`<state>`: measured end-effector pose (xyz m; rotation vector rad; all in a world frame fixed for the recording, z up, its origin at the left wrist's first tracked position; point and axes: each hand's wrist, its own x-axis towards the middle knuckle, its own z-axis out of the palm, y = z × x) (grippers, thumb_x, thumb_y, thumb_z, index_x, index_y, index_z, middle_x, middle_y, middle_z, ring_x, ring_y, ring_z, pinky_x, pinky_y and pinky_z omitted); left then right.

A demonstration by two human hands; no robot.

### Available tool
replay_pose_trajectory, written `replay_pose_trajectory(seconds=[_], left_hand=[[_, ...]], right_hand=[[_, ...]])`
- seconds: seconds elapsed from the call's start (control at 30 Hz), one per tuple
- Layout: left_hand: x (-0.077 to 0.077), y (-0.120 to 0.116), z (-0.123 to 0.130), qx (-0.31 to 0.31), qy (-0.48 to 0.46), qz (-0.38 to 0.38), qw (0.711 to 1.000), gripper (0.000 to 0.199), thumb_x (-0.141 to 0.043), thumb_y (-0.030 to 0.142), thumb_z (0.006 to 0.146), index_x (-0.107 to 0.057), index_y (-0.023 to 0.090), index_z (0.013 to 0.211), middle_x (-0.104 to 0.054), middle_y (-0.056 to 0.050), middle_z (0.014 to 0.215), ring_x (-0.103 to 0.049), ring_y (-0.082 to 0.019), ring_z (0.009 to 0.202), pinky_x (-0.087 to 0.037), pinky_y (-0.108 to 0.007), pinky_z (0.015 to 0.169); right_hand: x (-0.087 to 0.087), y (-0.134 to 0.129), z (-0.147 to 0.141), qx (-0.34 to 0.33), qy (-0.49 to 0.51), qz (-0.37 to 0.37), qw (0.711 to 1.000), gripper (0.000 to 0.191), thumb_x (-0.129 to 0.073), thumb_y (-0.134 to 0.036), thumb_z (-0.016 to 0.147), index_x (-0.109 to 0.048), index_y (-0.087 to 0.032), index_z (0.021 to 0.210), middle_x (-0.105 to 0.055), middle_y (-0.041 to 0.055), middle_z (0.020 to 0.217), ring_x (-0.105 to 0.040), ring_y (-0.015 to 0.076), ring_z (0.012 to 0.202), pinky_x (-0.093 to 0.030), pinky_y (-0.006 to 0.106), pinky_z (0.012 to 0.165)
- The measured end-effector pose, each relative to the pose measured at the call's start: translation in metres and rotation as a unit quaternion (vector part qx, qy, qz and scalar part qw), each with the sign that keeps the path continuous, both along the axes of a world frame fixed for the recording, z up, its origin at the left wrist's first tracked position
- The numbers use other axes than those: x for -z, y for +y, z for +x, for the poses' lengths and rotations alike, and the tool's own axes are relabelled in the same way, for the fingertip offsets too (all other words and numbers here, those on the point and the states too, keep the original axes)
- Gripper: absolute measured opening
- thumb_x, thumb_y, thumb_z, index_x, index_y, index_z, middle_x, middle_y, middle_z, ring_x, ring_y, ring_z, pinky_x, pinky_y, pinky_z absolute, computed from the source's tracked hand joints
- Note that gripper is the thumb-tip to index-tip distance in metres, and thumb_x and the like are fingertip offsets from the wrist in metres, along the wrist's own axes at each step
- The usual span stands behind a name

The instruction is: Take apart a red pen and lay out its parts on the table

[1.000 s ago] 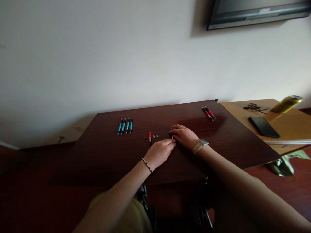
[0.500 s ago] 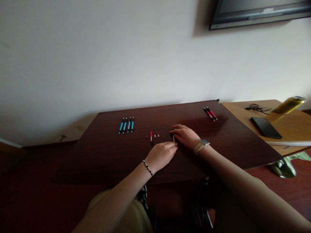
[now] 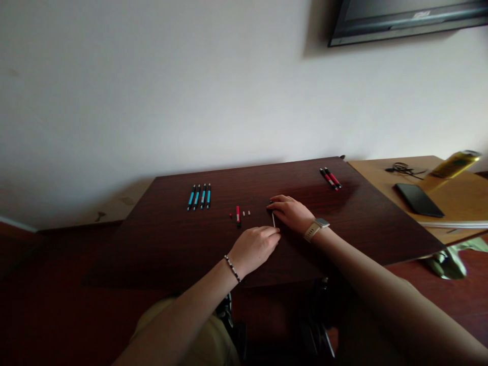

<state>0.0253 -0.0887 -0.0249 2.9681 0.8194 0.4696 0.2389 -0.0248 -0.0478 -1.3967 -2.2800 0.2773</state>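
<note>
My left hand (image 3: 257, 248) is closed in a pinch on the near end of a thin white tube (image 3: 273, 220), low over the table. The tube runs up to my right hand (image 3: 292, 211), whose fingers close on a small black pen part (image 3: 270, 203) that they mostly hide. Left of the hands lie a red-and-black pen barrel (image 3: 238, 216), two small whitish pieces (image 3: 246, 213) and a tiny red piece (image 3: 230, 215). Several blue-and-black pens (image 3: 199, 197) lie in a row farther left. Two red-and-black pens (image 3: 330, 179) are at the back right.
The dark wood table (image 3: 168, 244) stands against the wall. On a lighter table (image 3: 473, 195) at right are a black phone (image 3: 418, 199), a coiled cable (image 3: 404, 170) and a yellow can (image 3: 455, 165). A screen (image 3: 412, 23) hangs above.
My left hand has moved slightly toward me, and more of the white tube shows between the hands. My right hand has stayed in place.
</note>
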Motion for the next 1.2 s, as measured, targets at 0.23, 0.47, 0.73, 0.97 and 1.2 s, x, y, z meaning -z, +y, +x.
replay_pose_trajectory(seconds=[0.23, 0.47, 0.73, 0.97, 1.2], left_hand=[[-0.002, -0.009, -0.001, 0.0, 0.0, -0.004, 1.0, 0.022, -0.055, 0.014, 0.104, -0.071, 0.013, 0.119, -0.076, -0.009, 0.122, -0.074, -0.022, 0.111, -0.062, -0.036, 0.1], [-0.003, -0.008, -0.01, -0.02, 0.003, -0.015, 1.0, 0.02, -0.055, 0.017, 0.105, -0.073, 0.015, 0.113, -0.076, -0.009, 0.122, -0.074, -0.022, 0.111, -0.062, -0.037, 0.101], [-0.002, 0.01, -0.026, -0.079, -0.005, -0.014, 0.997, 0.019, -0.057, 0.016, 0.103, -0.074, 0.016, 0.112, -0.076, -0.009, 0.124, -0.075, -0.022, 0.108, -0.063, -0.037, 0.098], [-0.002, 0.023, -0.028, -0.092, -0.008, 0.004, 0.996, 0.021, -0.057, 0.014, 0.102, -0.075, 0.017, 0.113, -0.077, -0.008, 0.121, -0.076, -0.02, 0.105, -0.064, -0.034, 0.093], [0.0, 0.031, -0.027, -0.111, 0.018, 0.018, 0.993, 0.025, -0.053, 0.011, 0.103, -0.074, 0.017, 0.115, -0.077, -0.009, 0.116, -0.076, -0.02, 0.1, -0.064, -0.032, 0.087]], right_hand=[[0.0, 0.0, -0.001, 0.004, -0.005, 0.0, 1.0, 0.03, -0.061, -0.019, 0.1, -0.08, -0.026, 0.122, -0.066, 0.0096, 0.141, -0.064, 0.0271, 0.127, -0.05, 0.043, 0.114], [-0.001, -0.001, -0.001, 0.001, -0.008, -0.001, 1.0, 0.03, -0.06, -0.018, 0.1, -0.079, -0.025, 0.122, -0.066, 0.0099, 0.141, -0.063, 0.0269, 0.128, -0.05, 0.043, 0.114], [-0.002, -0.002, -0.001, 0.002, -0.008, 0.001, 1.0, 0.029, -0.059, -0.019, 0.1, -0.079, -0.024, 0.121, -0.066, 0.0095, 0.14, -0.064, 0.0266, 0.126, -0.05, 0.042, 0.113], [0.0, 0.0, 0.001, -0.001, -0.007, 0.0, 1.0, 0.03, -0.06, -0.019, 0.1, -0.079, -0.026, 0.122, -0.067, 0.0085, 0.139, -0.063, 0.0267, 0.127, -0.05, 0.043, 0.112], [0.0, 0.002, 0.002, -0.005, -0.008, -0.005, 1.0, 0.03, -0.059, -0.019, 0.1, -0.079, -0.025, 0.122, -0.067, 0.009, 0.14, -0.063, 0.026, 0.127, -0.049, 0.042, 0.113]])
